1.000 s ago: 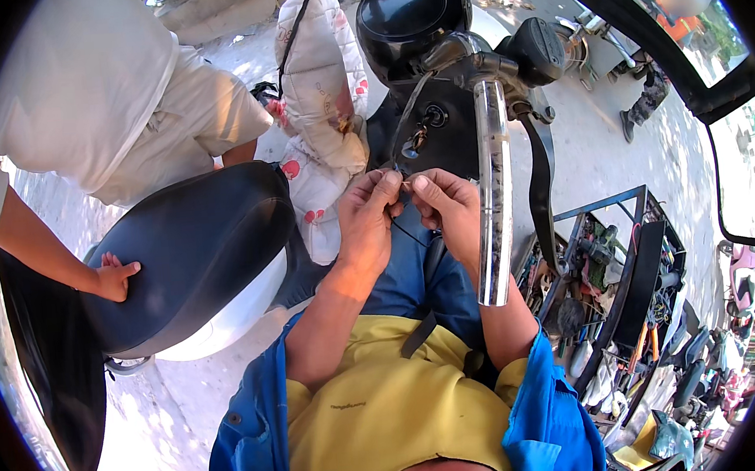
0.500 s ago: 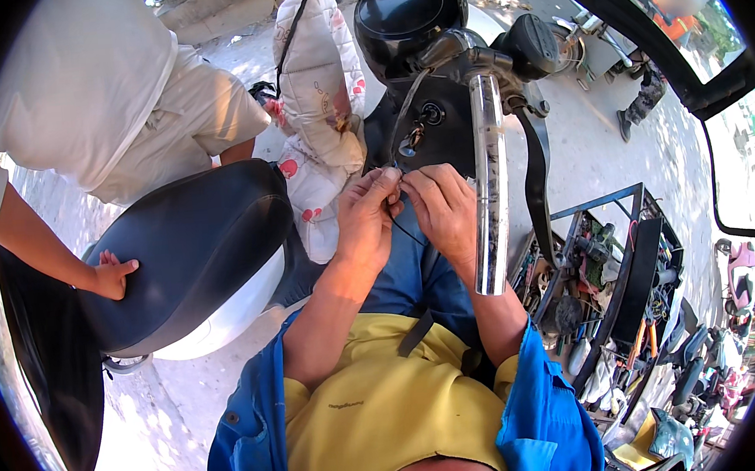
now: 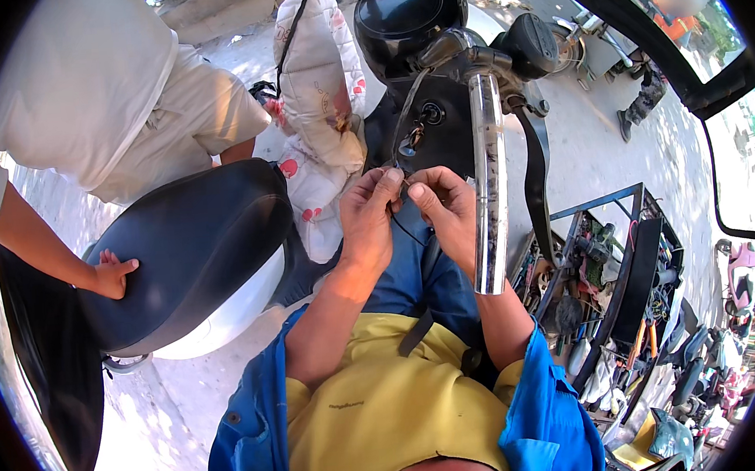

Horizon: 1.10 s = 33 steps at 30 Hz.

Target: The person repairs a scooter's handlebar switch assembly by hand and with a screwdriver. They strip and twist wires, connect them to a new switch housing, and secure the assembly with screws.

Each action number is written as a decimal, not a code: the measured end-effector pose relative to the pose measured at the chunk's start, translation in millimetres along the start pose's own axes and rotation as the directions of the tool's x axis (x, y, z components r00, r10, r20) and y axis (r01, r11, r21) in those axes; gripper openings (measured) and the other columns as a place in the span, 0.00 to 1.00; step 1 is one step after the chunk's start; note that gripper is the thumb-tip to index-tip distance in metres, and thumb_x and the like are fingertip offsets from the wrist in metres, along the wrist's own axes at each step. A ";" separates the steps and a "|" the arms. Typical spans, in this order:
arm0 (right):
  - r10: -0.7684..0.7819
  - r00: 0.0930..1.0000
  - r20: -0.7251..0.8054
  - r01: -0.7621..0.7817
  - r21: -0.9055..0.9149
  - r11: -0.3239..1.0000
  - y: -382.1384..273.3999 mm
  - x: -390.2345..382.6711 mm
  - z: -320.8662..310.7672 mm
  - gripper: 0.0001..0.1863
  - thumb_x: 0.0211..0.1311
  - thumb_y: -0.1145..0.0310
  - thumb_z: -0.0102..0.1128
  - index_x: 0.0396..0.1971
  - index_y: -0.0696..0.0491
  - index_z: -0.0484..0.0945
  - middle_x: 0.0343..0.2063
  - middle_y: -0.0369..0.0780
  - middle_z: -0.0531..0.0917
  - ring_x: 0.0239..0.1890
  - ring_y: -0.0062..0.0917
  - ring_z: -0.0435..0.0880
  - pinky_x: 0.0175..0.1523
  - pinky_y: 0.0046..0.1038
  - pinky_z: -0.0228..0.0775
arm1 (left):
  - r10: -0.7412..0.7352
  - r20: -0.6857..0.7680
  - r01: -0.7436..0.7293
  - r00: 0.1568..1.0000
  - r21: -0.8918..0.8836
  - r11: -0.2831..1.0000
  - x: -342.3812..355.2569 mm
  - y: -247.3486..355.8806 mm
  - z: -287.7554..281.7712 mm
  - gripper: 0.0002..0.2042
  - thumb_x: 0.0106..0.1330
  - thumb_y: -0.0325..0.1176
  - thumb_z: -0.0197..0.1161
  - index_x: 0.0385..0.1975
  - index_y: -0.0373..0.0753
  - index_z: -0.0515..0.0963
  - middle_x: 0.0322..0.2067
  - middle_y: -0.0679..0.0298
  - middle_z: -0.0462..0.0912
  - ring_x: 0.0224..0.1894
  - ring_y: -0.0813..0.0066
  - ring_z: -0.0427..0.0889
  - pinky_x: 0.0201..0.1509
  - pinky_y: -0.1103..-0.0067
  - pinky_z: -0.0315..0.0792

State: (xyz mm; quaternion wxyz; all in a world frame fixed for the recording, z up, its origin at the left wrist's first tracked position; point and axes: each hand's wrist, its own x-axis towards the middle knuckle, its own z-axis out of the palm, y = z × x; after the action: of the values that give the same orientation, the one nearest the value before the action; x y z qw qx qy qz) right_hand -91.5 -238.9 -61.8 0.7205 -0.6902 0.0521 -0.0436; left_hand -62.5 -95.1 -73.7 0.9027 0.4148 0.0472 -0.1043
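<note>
My left hand [image 3: 372, 214] and my right hand [image 3: 441, 209] meet in front of the scooter's black front panel [image 3: 425, 158], both closed in pinches on a thin dark wire [image 3: 406, 229] whose held end is too small to make out. A cable [image 3: 404, 111] runs down from the handlebar toward my fingertips. The ignition lock with keys [image 3: 430, 116] sits just above them. Right of my right hand are the chrome handlebar tube [image 3: 488, 184] and black brake lever [image 3: 538, 180]. A white quilted cover with red patches [image 3: 314, 82] hangs behind my left hand.
A person in light clothes [image 3: 114, 96] stands at left, one hand on the black seat [image 3: 186, 249]. A metal rack of tools and parts [image 3: 642, 269] and a heap of items [image 3: 702, 370] lie at right. Another person's leg [image 3: 644, 103] shows beyond the handlebar.
My right hand's fingers folded over the wire half a second ago; now they have turned back, with the thumb on top. My left hand keeps its pinch in nearly the same place.
</note>
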 end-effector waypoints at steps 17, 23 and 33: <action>-0.623 0.752 0.216 0.610 -0.584 0.535 -19.6 12.1 1.9 0.08 0.58 0.74 0.70 0.38 0.52 0.85 0.27 0.38 0.83 0.30 0.36 0.85 0.39 0.35 0.81 | -0.074 0.037 0.077 0.997 -0.119 0.990 -2.1 -4.6 2.4 0.05 0.76 0.31 0.67 0.39 0.36 0.83 0.30 0.71 0.79 0.31 0.85 0.71 0.37 0.83 0.66; 0.318 0.915 0.247 -0.395 0.708 0.586 -0.5 6.5 9.4 0.05 0.70 0.73 0.62 0.31 0.56 0.80 0.24 0.35 0.77 0.21 0.17 0.71 0.25 0.20 0.57 | -0.046 0.078 0.050 0.996 -0.058 0.997 -6.4 -2.2 10.6 0.05 0.75 0.32 0.68 0.41 0.37 0.83 0.31 0.70 0.81 0.31 0.85 0.72 0.37 0.84 0.66; -0.485 0.873 0.039 0.423 -0.554 0.717 0.8 -1.8 -15.9 0.18 0.62 0.70 0.78 0.51 0.53 0.86 0.41 0.40 0.86 0.39 0.30 0.87 0.44 0.30 0.81 | -0.028 0.021 0.029 0.999 -0.054 0.998 -0.8 -4.3 3.8 0.06 0.74 0.32 0.69 0.39 0.37 0.84 0.32 0.73 0.81 0.31 0.86 0.70 0.37 0.84 0.65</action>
State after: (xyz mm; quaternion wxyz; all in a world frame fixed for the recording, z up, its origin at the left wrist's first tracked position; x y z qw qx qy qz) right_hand -95.4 -254.3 -63.3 0.4561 -0.8541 -0.0697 -0.2401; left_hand -64.2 -100.5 -74.3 0.9124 0.3886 0.0470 -0.1200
